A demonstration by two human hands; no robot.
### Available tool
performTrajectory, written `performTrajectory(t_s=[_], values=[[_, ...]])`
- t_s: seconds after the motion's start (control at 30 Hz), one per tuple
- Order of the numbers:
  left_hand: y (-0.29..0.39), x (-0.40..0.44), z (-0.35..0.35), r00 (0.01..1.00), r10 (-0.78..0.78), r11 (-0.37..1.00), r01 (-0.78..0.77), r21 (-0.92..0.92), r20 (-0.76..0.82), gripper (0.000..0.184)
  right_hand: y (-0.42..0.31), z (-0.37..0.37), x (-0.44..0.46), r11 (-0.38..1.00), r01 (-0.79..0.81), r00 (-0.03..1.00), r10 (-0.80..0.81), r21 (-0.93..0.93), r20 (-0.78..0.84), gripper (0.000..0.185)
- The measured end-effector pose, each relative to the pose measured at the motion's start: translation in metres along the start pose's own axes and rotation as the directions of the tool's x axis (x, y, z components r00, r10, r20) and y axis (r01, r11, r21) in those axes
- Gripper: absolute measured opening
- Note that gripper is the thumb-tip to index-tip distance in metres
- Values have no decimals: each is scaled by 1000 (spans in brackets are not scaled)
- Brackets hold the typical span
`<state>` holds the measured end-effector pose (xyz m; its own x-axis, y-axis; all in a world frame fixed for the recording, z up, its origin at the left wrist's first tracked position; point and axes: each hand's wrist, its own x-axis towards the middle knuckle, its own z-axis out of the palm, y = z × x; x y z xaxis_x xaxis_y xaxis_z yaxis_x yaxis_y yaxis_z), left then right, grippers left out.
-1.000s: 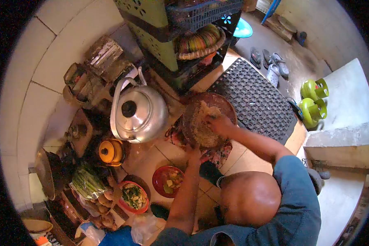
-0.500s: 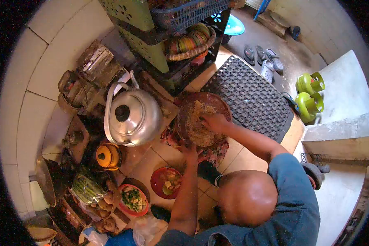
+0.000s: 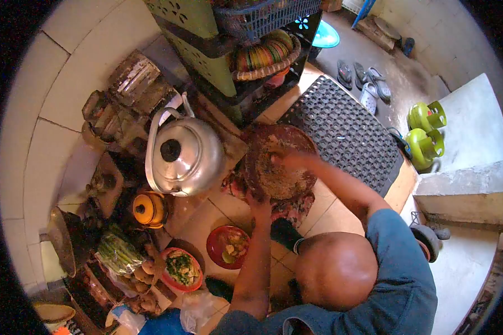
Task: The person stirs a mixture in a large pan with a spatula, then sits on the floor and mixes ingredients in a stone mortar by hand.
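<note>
A wide brown bowl (image 3: 252, 177) sits low in front of me, with a crumbly light-brown mixture (image 3: 288, 184) spread inside it. My left hand (image 3: 259, 200) is at the bowl's near rim, its fingers closed against the edge. Inside the bowl, over the mixture, is my right hand (image 3: 285, 160), curled and blurred by motion; whatever it grips is hidden under the fingers. A patterned cloth (image 3: 292, 210) shows beneath the bowl. Nearest my left forearm stands a red plate (image 3: 211, 249) with cut pieces of food.
A large metal kettle (image 3: 190, 159) stands left of the bowl, with a small orange pot (image 3: 150, 209) below it. A red-rimmed bowl of chopped greens (image 3: 180, 270) is farther left. Beyond the bowl lie a black studded mat (image 3: 341, 131) and a shelf rack (image 3: 207, 72). Green gas cylinders (image 3: 422, 148) stand right.
My right hand has shifted slightly within the bowl and is now blurred, and the mixture lies differently. My left hand stays at the rim. The whole view has moved a little.
</note>
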<state>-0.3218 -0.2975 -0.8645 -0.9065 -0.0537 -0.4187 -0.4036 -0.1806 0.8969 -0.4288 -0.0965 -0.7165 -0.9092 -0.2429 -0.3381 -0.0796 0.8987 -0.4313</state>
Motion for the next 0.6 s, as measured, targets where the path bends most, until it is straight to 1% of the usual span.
performTrajectory(t_s=[0.03,0.07,0.1,0.13,0.2,0.23,0.27,0.3,0.33,0.37,0.4,0.43,0.47,0.5,0.53,0.57,0.6], values=[[10,-3,2,997,-71,994,70,-82,-5,68,20,-19,12,988,53,996,-63,147,63,53],[48,-15,9,991,-135,986,135,-100,14,69,26,-19,17,979,76,996,-82,190,24,53],[68,-26,12,977,-209,970,212,-117,31,70,31,-18,23,968,101,995,-100,231,-14,54],[60,-30,8,984,-173,981,175,-89,30,71,29,2,23,981,90,989,-68,172,-131,54],[42,-17,11,997,-70,996,72,-56,44,72,33,51,16,993,116,944,-119,-27,-307,54],[39,-14,12,993,-107,991,110,-71,48,72,27,85,3,977,152,916,-197,-151,-348,54],[36,-11,9,988,-144,986,148,-80,51,72,6,78,-13,970,84,960,-141,-229,-242,54],[25,-8,6,992,-123,992,124,-36,34,72,-28,52,-35,951,28,988,-72,-309,-135,54],[14,-5,2,995,-102,995,102,10,18,72,-37,43,-41,947,-15,999,-2,-321,-54,54],[-9,-4,-3,1000,-24,993,25,113,-9,72,-46,33,-47,938,-55,997,68,-341,27,54],[-22,-1,-5,1000,8,997,-9,72,2,72,-40,23,-38,951,-96,989,124,-294,77,53],[-34,2,-7,999,41,999,-41,30,14,72,-29,16,-24,978,-132,984,149,-163,100,52],[-41,3,-8,998,25,988,-16,-153,57,72,-18,8,-11,985,-171,977,174,-30,122,51],[-32,-1,-8,996,-15,972,35,-233,87,72,3,14,3,959,-200,976,178,199,125,50],[-23,-4,-7,991,-56,947,90,-309,118,72,18,17,7,882,-221,975,183,417,128,49],[11,-16,-3,984,-125,943,158,-292,129,71,24,13,-2,945,-34,997,8,326,81,48],[34,-19,-2,972,-194,936,225,-272,136,71,24,9,-17,962,157,984,-173,225,53,47]])
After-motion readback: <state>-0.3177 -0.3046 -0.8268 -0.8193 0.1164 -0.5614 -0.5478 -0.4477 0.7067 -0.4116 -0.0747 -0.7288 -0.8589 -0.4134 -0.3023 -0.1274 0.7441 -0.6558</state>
